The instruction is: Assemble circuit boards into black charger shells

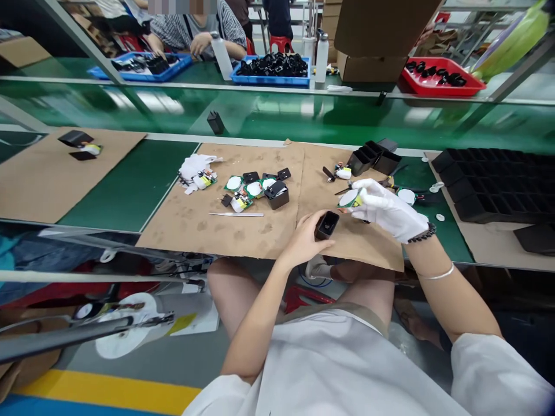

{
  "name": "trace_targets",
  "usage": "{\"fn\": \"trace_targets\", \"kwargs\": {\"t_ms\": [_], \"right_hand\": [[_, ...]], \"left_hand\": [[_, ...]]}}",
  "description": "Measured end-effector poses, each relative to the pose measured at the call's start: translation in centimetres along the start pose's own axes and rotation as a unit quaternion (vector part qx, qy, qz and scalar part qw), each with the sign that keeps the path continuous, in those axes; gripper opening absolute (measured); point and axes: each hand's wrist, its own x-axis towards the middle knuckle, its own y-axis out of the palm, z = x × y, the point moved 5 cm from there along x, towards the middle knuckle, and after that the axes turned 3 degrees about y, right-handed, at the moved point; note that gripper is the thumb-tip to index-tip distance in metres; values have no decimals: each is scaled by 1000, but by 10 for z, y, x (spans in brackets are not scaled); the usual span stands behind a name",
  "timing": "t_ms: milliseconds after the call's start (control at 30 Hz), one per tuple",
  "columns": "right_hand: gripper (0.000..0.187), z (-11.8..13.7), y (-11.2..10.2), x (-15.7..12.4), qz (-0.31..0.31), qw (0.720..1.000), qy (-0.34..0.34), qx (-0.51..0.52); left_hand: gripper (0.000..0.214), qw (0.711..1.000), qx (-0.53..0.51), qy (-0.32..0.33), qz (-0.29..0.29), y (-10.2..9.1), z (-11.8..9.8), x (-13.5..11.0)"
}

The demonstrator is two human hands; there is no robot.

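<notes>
My bare left hand [306, 238] is closed around a small black open-topped plastic housing [326, 225], held just above the near edge of the brown cardboard sheet [195, 219]. My right hand [385, 209], in a white glove, pinches a small green circuit board with a round white part [350, 199] right beside the housing's opening. Several more boards and black housings [255, 189] lie loose on the cardboard to the left.
A row of black housings [373, 157] and black trays [498, 185] sit at right. Metal tweezers [236, 214] lie on the cardboard. A green conveyor belt [277, 115] runs behind, carrying one black box [215, 122]. Across it, another person sits by blue bins [271, 72] and a red bin [440, 78].
</notes>
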Motion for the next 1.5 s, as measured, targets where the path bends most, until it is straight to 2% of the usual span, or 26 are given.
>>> {"fn": "trace_targets", "kwargs": {"t_ms": [67, 167, 233, 367, 433, 500, 533, 667, 767, 867, 933, 1067, 1267, 1500], "right_hand": [[28, -6, -3, -12, -47, 998, 26, 13], [38, -9, -4, -26, -116, 993, 19, -22], [42, -7, 1, -33, -132, 989, -16, -56], [43, -1, 17, -49, -117, 979, -143, -85], [43, 6, 22, -60, -163, 955, -210, -129], [40, 17, 30, -72, -204, 916, -293, -185], [37, 23, 35, -77, -205, 896, -335, -205], [40, 40, 60, -90, -115, 845, -452, -261], [47, 42, 68, -93, -87, 836, -453, -296], [43, 39, 69, -92, -82, 858, -401, -310], [38, 38, 70, -92, -83, 862, -391, -312], [33, 43, 75, -92, -94, 848, -405, -329], [36, 51, 82, -95, -97, 825, -407, -379], [32, 45, 78, -98, -107, 847, -350, -386]], "left_hand": [[68, 999, -33, -2, -20, 1, -1, -1], [68, 995, -85, 1, -50, -1, -8, -4], [66, 993, -97, 0, -68, -1, -16, -9], [62, 991, -85, 21, -98, -5, -39, -22], [61, 990, -73, 37, -111, -8, -51, -29], [60, 989, -55, 54, -123, -12, -62, -35], [60, 988, -45, 65, -130, -14, -67, -38], [60, 982, -1, 112, -154, -23, -86, -49], [60, 976, 39, 137, -165, -29, -97, -54], [59, 971, 71, 157, -166, -32, -104, -58], [59, 970, 81, 163, -160, -33, -106, -59], [59, 967, 84, 185, -153, -33, -109, -60], [56, 966, 96, 185, -150, -32, -108, -60], [58, 970, 86, 175, -147, -32, -105, -59]]}}
